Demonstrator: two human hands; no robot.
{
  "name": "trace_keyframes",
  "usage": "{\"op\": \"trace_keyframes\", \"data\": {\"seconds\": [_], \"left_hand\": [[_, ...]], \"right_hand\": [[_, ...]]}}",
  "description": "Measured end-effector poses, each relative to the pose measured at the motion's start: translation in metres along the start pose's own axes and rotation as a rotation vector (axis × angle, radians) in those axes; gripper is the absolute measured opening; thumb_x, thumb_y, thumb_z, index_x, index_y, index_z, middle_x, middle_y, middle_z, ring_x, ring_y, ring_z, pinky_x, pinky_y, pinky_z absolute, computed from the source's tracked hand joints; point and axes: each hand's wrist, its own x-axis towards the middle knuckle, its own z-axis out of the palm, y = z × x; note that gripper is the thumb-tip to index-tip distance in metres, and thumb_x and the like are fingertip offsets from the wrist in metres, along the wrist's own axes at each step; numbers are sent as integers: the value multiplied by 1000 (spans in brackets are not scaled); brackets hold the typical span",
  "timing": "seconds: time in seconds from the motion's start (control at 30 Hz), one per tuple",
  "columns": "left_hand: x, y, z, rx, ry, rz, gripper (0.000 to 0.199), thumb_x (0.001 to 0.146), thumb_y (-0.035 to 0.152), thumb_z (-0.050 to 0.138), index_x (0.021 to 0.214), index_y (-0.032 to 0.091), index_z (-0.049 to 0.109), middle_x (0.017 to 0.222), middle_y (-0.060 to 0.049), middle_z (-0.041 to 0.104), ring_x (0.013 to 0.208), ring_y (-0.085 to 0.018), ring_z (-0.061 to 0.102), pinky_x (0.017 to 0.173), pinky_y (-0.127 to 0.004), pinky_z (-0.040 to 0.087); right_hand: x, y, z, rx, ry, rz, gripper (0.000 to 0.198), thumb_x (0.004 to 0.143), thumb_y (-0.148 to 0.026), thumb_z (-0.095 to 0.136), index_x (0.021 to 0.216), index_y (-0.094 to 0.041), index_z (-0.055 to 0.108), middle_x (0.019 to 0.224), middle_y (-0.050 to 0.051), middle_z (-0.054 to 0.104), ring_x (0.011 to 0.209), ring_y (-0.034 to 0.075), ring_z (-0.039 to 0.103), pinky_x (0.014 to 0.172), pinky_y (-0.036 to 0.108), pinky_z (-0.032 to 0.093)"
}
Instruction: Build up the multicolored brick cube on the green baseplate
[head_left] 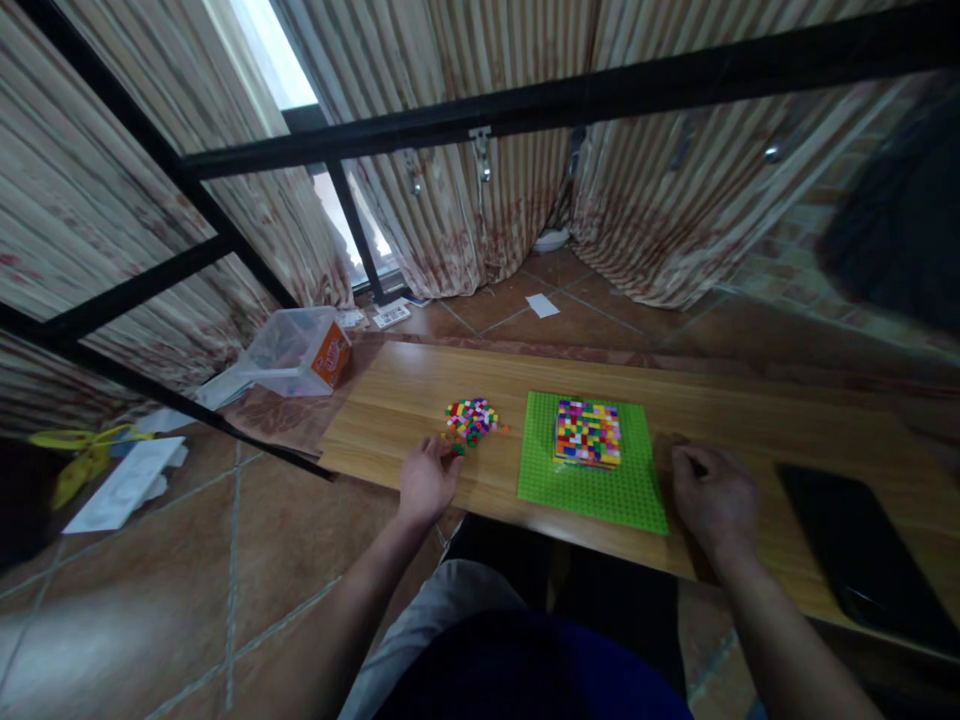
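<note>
My left hand is at the near edge of a pile of small coloured toy bricks on the wooden table. Its thumb and index finger are a little apart, with a few green bricks beside the tips. In the middle lies a green studded baseplate, bearing a low rectangular block of many-coloured bricks. My right hand rests on the table just right of the baseplate, its fingers curled into a loose fist. Nothing shows inside that fist.
A black phone-like slab lies right of my right hand on the wooden table. Beyond the table's left end stands a clear plastic box with an orange label. Black metal bars cross in front of striped curtains.
</note>
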Motion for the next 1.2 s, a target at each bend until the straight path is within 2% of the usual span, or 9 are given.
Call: {"op": "trace_keyframes", "data": {"seconds": [0.2,0.33,0.43,0.63,0.9,1.2], "left_hand": [[9,3,0,-26,-54,19,13,86,23,53,88,20,65,92,-5,65,88,-20,63,80,-30,46],[8,2,-2,-49,-42,-18,14,89,24,48,92,19,61,91,-6,66,88,-21,64,79,-31,46],[6,1,-2,-138,-21,-67,16,90,24,45,98,18,57,89,-6,67,86,-21,65,77,-31,47],[6,6,-4,-354,11,-2,15,86,22,46,90,18,60,88,-6,69,86,-20,65,77,-30,48],[10,23,6,-364,8,68,17,85,18,44,85,19,61,80,-2,66,79,-18,63,74,-28,46],[15,28,12,-323,-20,107,18,85,18,43,79,19,60,73,-1,62,72,-17,60,67,-26,41]], "right_hand": [[1,-4,-3,-11,-9,20,30,86,-37,45,77,-18,67,82,11,69,78,25,62,75,36,48],[2,-6,-5,-2,-21,25,31,86,-37,44,77,-18,67,81,11,69,79,24,62,76,36,47],[2,-8,-5,1,-18,37,31,87,-37,44,77,-18,67,82,11,70,80,24,62,77,36,47],[1,-9,-6,30,-16,62,31,87,-38,45,77,-19,67,84,11,69,81,25,62,77,37,47],[1,-9,-5,49,-31,58,30,86,-37,45,75,-19,66,83,10,69,80,24,61,77,37,47],[2,-7,-3,46,-23,68,32,86,-38,45,77,-18,67,83,11,69,80,24,61,77,36,47]]}}
